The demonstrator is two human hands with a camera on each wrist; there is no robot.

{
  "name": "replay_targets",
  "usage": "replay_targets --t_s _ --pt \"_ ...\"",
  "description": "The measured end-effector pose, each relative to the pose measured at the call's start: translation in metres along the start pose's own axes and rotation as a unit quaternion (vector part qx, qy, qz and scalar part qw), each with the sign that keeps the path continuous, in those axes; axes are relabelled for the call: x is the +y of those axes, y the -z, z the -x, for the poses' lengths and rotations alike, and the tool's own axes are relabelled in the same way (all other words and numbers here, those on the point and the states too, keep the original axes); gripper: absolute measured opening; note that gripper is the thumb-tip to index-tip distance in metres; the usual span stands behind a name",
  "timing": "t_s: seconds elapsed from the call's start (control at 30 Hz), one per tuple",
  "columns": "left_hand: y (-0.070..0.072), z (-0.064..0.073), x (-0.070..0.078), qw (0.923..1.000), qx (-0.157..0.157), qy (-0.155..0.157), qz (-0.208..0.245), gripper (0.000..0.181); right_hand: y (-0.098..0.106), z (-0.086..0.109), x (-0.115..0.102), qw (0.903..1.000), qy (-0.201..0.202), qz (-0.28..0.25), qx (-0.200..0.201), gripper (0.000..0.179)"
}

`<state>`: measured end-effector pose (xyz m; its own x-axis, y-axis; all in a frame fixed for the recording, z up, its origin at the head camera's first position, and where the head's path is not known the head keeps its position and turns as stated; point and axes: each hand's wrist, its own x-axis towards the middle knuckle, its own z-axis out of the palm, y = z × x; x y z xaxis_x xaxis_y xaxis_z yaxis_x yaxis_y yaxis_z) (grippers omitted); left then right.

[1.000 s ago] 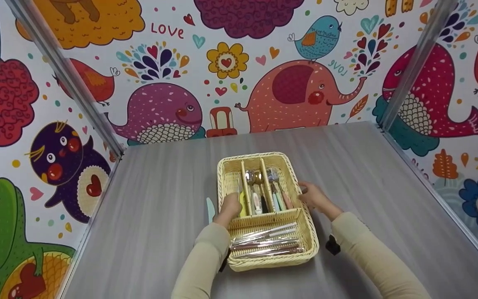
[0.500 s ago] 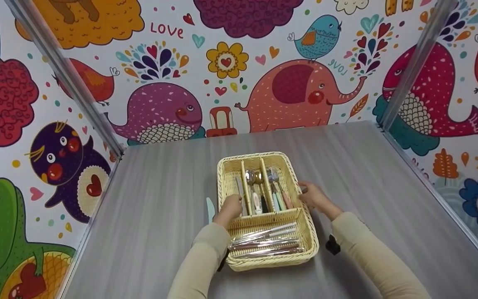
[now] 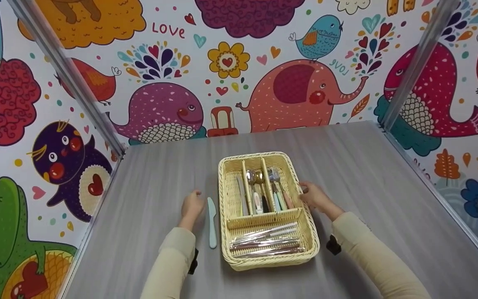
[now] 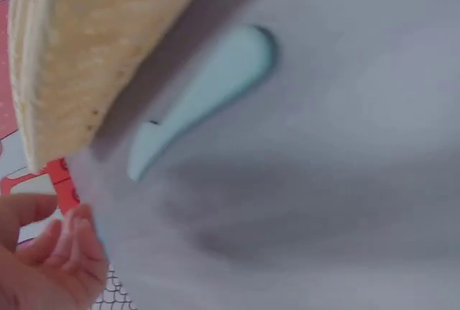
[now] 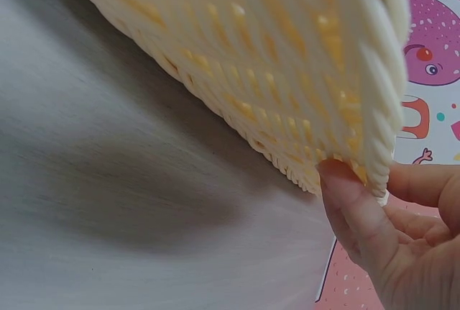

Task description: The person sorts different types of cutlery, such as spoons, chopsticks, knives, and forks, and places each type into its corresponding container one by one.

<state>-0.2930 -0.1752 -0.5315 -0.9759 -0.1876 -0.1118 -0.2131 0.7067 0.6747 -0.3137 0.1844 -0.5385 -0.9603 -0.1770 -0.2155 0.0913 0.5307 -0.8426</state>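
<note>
A woven cream cutlery basket (image 3: 231, 226) stands on the grey table. My right hand (image 3: 314, 197) pinches its right rim, thumb against the outer wall and fingers over the edge, as the right wrist view shows. My left hand (image 3: 192, 207) is left of the basket with nothing in it, fingers loosely bent in the left wrist view. Between that hand and the basket lies a pale blue knife (image 3: 211, 224), flat on the table. Inside the basket's left compartment is a grey knife (image 3: 242, 197); spoons (image 3: 258, 178) fill the middle one.
The right compartment holds cutlery with pastel handles (image 3: 279, 199). Several shiny wrapped sticks (image 3: 266, 241) lie in the wide front section. Cartoon-printed walls (image 3: 226, 95) enclose the table (image 3: 147, 191) at the back and sides.
My left hand has come out of the basket's left compartment and moved left past the blue knife, now fully visible. A yellow piece beside that hand is no longer in sight. The right hand stays.
</note>
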Motion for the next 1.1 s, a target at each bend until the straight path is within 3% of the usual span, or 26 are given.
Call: replay_targets --t_s 0.17,0.27,0.47,0.63,0.93,1.1 --pt "-0.011 0.024 -0.025 0.9897 -0.098 0.001 -0.104 0.018 -0.001 0.000 -0.001 1.0000 -0.002 -0.004 -0.001 0.050" --pt "-0.021 0.037 -0.032 0.9867 -0.100 -0.007 -0.127 0.024 -0.001 0.000 -0.001 1.0000 0.002 -0.006 -0.002 0.049" --pt "-0.033 0.047 -0.035 0.9950 -0.087 0.002 -0.049 0.009 0.000 0.001 0.000 1.0000 -0.002 -0.007 0.002 0.050" --pt "-0.036 0.046 -0.039 0.9948 -0.098 0.027 0.006 0.012 -0.001 0.001 0.000 0.9999 -0.011 -0.010 0.001 0.051" --pt "-0.031 0.041 -0.046 0.9889 -0.116 0.050 0.077 0.025 0.000 0.001 0.000 0.9999 -0.008 -0.005 0.006 0.051" --pt "-0.018 0.033 -0.042 0.9879 -0.079 0.042 0.127 0.030 -0.001 0.004 -0.001 1.0000 0.003 -0.001 0.009 0.050"
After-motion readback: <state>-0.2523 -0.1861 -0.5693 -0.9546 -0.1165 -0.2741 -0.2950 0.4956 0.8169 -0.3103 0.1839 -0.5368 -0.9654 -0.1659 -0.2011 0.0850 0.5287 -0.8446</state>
